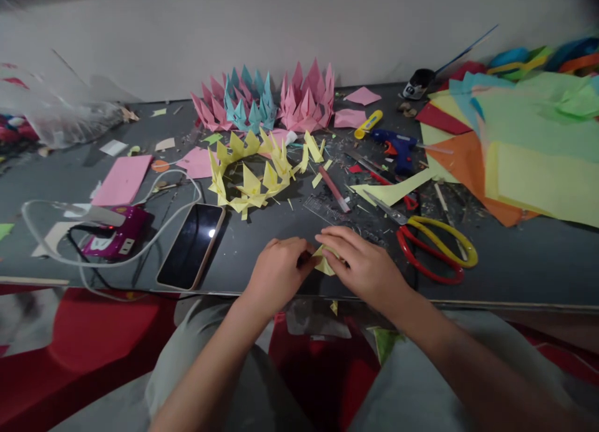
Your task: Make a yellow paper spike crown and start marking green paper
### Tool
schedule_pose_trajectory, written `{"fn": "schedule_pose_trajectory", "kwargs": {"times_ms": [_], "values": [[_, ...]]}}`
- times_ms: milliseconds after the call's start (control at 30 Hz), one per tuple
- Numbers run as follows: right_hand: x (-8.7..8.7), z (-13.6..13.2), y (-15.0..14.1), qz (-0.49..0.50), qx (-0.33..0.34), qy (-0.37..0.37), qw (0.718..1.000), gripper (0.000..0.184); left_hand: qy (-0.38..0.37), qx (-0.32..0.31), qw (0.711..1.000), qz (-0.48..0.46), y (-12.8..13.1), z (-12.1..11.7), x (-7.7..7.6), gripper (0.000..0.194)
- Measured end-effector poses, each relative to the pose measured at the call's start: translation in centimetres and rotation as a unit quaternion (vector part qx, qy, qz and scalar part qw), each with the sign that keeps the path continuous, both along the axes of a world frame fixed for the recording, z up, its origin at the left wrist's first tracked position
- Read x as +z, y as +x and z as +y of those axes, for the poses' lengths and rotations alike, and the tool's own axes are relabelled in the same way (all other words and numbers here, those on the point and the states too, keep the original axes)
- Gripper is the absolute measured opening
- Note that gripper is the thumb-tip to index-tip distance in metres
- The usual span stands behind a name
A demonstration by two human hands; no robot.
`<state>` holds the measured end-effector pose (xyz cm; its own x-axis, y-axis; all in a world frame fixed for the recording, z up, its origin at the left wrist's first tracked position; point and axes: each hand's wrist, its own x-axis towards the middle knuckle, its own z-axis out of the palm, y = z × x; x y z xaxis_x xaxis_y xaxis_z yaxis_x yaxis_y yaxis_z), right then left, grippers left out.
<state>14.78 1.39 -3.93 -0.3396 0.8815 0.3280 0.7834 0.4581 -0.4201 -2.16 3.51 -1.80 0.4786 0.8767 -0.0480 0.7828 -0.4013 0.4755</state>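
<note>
Between my two hands, near the table's front edge, is a small folded piece of yellow paper point(324, 265). My left hand point(279, 265) grips its left side, fingers curled in. From the right, my right hand point(360, 260) pinches the same piece with thumb and fingers; part of the paper is hidden under them. Beyond the hands stands a ring of yellow folded paper points point(251, 181), like a crown. Large scissors point(437, 241) with red and yellow handles lie just right of my right hand. A clear ruler point(322, 210) lies just ahead of the hands.
A phone point(191, 248) and purple power strip point(116, 235) with looped cables lie left. Pink crown point(306, 104) and blue crown point(253, 104) stand by the wall. A glue gun point(395, 146), yellow cutter point(368, 125) and stacked coloured paper point(538, 170) are right, amid scraps.
</note>
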Motion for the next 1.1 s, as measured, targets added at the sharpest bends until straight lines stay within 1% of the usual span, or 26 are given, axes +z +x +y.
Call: {"fn": "schedule_pose_trajectory", "kwargs": {"times_ms": [100,200,267,367,500,600,700,833,967,1100], "values": [[-0.7,0.0,-0.2,0.017,0.045,-0.009,0.999,0.029,0.008,-0.003,1.0,-0.004,0.0,0.0,-0.2,0.007],[-1.2,0.2,0.0,0.048,0.052,-0.02,0.997,0.027,-0.014,-0.02,0.999,-0.037,-0.4,0.2,-0.2,0.007],[-1.3,0.3,0.2,0.061,0.053,-0.024,0.996,0.026,-0.025,-0.041,0.997,-0.058,-0.7,0.4,-0.2,0.01],[-1.3,0.4,0.2,0.065,0.044,-0.019,0.997,0.023,-0.021,-0.055,0.996,-0.064,-0.9,0.3,-0.3,0.012],[-1.2,0.6,0.2,0.061,0.037,-0.023,0.997,0.021,0.017,-0.018,0.999,-0.034,-0.5,-0.1,-0.5,0.012],[-1.2,0.8,0.2,0.063,0.039,-0.026,0.997,0.02,0.031,-0.007,0.999,-0.03,-0.3,-0.1,-0.6,0.012],[-1.2,0.9,0.3,0.053,0.05,-0.024,0.997,0.021,0.016,-0.027,0.998,-0.057,-0.7,0.2,-0.7,0.01],[-1.1,0.9,0.6,0.022,0.083,0.005,0.996,0.021,0.002,-0.064,0.994,-0.085,-1.4,0.4,-0.8,0.013],[-1.0,0.9,0.8,0.028,0.092,0.017,0.995,0.021,0.017,-0.064,0.992,-0.105,-1.6,0.3,-1.2,0.01],[-0.9,0.8,1.0,0.032,0.101,0.005,0.994,0.02,0.04,-0.068,0.991,-0.107,-1.6,0.1,-1.6,0.008]]}}
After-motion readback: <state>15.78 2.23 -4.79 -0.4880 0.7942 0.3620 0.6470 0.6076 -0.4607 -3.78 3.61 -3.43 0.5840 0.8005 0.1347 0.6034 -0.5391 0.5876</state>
